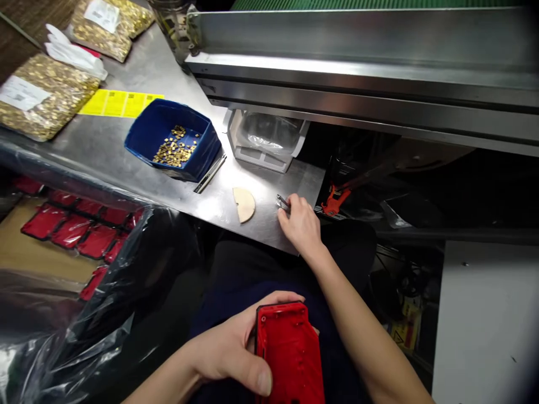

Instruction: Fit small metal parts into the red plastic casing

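One red case (290,353), clamped in left hand (231,348), thumb opposing fingers, short of surface (269,185) front edge, one metal tool (282,202), pinched by fingers of right hand (302,221) at right edge, one half-disc (245,205), one bin (141,133) near front edge

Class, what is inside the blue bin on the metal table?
Many small gold-coloured pieces lie loosely on the floor of the blue bin. Where they bunch together, whatever is beneath them is covered and cannot be seen.
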`<action>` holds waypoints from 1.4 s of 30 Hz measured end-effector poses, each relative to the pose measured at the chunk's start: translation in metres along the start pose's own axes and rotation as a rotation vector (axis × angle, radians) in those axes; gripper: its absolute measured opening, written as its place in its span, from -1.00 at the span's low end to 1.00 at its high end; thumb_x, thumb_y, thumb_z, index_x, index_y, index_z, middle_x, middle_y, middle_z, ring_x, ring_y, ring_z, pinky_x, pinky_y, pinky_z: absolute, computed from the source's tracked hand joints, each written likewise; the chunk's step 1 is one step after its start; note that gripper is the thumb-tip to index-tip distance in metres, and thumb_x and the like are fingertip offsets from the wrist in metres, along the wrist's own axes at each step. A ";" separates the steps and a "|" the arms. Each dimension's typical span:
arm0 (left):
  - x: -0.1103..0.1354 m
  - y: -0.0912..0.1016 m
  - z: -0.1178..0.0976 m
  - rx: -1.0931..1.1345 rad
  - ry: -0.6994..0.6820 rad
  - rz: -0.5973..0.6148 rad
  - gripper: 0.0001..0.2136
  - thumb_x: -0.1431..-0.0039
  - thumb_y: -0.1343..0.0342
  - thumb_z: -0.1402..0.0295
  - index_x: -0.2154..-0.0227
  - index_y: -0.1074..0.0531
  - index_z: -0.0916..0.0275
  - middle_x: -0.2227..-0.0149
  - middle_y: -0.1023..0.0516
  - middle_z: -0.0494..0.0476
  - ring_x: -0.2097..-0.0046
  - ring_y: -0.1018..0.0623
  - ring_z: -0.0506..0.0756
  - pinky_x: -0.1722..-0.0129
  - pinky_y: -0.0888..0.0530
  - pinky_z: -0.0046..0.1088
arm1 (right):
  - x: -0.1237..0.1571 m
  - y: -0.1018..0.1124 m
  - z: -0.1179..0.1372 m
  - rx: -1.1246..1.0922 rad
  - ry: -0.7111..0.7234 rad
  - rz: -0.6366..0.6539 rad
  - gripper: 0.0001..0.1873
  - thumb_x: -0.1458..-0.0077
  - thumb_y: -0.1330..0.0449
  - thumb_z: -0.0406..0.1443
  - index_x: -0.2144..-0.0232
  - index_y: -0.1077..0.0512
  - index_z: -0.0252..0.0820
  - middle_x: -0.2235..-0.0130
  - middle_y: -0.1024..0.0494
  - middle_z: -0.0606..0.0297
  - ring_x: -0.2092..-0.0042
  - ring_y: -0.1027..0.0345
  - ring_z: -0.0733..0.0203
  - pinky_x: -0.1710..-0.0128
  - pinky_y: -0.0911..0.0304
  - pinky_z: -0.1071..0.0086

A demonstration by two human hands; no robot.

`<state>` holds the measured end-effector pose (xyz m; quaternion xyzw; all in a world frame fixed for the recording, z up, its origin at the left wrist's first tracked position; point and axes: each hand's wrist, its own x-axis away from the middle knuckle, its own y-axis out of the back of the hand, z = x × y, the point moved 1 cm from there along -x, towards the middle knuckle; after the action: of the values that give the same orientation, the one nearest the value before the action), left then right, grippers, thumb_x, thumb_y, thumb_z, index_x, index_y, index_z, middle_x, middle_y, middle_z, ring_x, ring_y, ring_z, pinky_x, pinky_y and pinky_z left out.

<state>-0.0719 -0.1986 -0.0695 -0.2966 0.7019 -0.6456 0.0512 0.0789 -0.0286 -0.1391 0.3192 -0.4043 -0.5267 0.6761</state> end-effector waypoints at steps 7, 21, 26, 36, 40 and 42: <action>-0.003 0.004 -0.001 -0.059 0.051 -0.028 -0.02 0.13 -0.58 0.23 -0.32 -0.15 0.14 -0.24 -0.46 0.46 -0.22 -0.52 0.37 -0.21 -0.35 0.01 | 0.043 0.011 -0.024 -0.073 0.003 0.107 -0.87 -0.20 -0.17 -0.30 0.19 -0.46 -0.12 0.34 -0.51 0.33 0.35 -0.39 0.18 0.30 -0.24 0.36; -0.018 -0.010 -0.011 -0.067 0.074 -0.063 -0.17 -0.02 -0.52 0.31 -0.27 -0.16 0.15 -0.13 -0.54 0.28 -0.09 -0.57 0.20 -0.15 -0.39 -0.19 | 0.167 0.121 0.001 -0.370 0.319 0.359 -0.76 -0.36 -0.13 -0.30 -0.03 -0.47 -0.14 0.37 -0.42 0.32 0.38 -0.31 0.24 0.41 -0.24 0.35; -0.019 -0.009 -0.007 -0.113 0.090 -0.078 -0.13 0.00 -0.53 0.29 -0.29 -0.13 0.15 -0.14 -0.52 0.28 -0.07 -0.57 0.19 -0.14 -0.39 -0.16 | 0.165 0.114 0.003 -0.294 0.391 0.353 -0.73 -0.38 -0.08 -0.34 -0.07 -0.44 -0.17 0.32 -0.48 0.25 0.34 -0.36 0.18 0.34 -0.31 0.32; -0.021 -0.017 -0.006 -0.123 0.142 -0.067 -0.16 -0.02 -0.50 0.32 -0.27 -0.11 0.13 -0.11 -0.50 0.27 -0.06 -0.55 0.23 -0.09 -0.40 -0.15 | 0.168 0.128 0.009 -0.123 0.494 0.302 -0.75 -0.43 0.00 -0.34 0.08 -0.48 -0.25 0.33 -0.47 0.27 0.35 -0.32 0.19 0.39 -0.24 0.31; -0.024 -0.019 -0.007 -0.158 0.181 -0.041 -0.18 -0.02 -0.49 0.34 -0.26 -0.12 0.13 -0.10 -0.49 0.26 -0.07 -0.55 0.27 -0.07 -0.40 -0.15 | 0.169 0.129 0.010 0.013 0.587 0.243 -0.73 -0.39 0.00 -0.38 0.19 -0.51 -0.28 0.39 -0.42 0.27 0.42 -0.23 0.17 0.45 -0.16 0.26; -0.025 -0.019 -0.007 -0.178 0.188 -0.031 -0.18 -0.02 -0.48 0.33 -0.26 -0.12 0.14 -0.12 -0.48 0.28 -0.08 -0.54 0.30 -0.08 -0.40 -0.11 | 0.170 0.127 0.010 0.051 0.611 0.247 -0.72 -0.36 0.01 -0.41 0.22 -0.51 -0.29 0.41 -0.41 0.27 0.44 -0.19 0.15 0.46 -0.13 0.24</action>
<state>-0.0479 -0.1806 -0.0588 -0.2493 0.7534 -0.6064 -0.0514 0.1484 -0.1629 0.0105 0.4279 -0.2316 -0.3101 0.8167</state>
